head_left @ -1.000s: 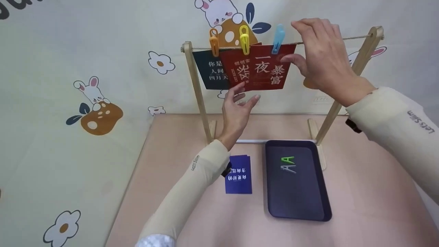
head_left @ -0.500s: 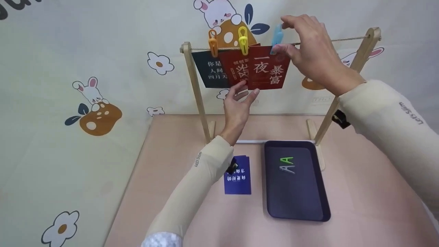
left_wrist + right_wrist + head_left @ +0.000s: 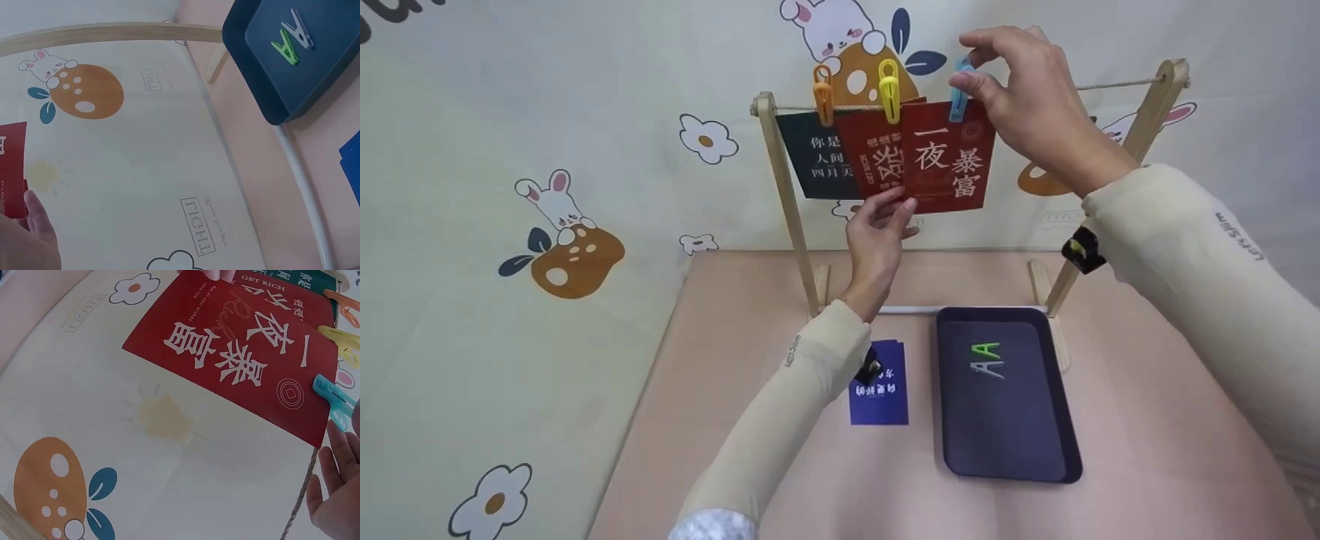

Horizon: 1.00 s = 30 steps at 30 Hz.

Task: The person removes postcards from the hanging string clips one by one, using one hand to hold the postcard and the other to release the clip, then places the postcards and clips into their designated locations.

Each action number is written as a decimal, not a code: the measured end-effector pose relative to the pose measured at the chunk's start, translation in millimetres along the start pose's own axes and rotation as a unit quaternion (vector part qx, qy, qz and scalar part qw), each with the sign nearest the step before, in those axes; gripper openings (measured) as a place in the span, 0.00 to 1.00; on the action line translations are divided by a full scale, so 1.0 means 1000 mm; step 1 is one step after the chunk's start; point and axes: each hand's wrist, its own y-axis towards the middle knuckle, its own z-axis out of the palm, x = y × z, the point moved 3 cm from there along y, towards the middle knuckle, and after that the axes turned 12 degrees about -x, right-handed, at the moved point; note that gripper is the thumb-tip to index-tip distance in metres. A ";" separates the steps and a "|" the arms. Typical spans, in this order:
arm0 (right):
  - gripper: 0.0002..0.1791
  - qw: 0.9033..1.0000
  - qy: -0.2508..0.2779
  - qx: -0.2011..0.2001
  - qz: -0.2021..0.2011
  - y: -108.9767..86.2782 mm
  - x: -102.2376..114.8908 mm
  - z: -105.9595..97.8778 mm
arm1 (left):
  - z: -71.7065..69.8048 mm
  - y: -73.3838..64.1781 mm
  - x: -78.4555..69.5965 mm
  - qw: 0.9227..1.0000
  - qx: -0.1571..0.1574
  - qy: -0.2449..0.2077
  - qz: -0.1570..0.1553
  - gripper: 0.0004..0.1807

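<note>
My right hand [image 3: 1035, 97] pinches the top of a light blue clothespin [image 3: 958, 101] between thumb and fingers. That clothespin sits on the upper edge of a red card [image 3: 949, 169] with white characters, at the rope. Below, my left hand [image 3: 876, 244] pinches the card's lower left corner; in the right wrist view its fingertips [image 3: 220, 274] show at the top edge. A second red card [image 3: 874, 142] hangs partly behind the first, under a yellow clothespin [image 3: 889, 94]. Farther left, an orange clothespin [image 3: 823, 97] stands over a dark green card [image 3: 821, 169].
The rope [image 3: 1117, 85] runs between two wooden posts [image 3: 787, 202]. On the table [image 3: 1155, 390] lies a dark tray [image 3: 1009, 427] holding a green clothespin [image 3: 984, 350] and a grey clothespin [image 3: 988, 369]. Blue cards [image 3: 881, 405] lie left of the tray, partly behind my left forearm.
My right hand has moved left from beside the light blue clothespin to pinching its top. The clothespin stands more upright, and the front red card's lower edge sits lower. My left hand has shifted slightly down.
</note>
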 end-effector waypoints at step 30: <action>0.15 0.998 0.025 -0.062 -0.005 -0.004 0.006 -0.006 | -0.012 -0.012 0.000 0.999 -0.010 0.025 -0.039 0.15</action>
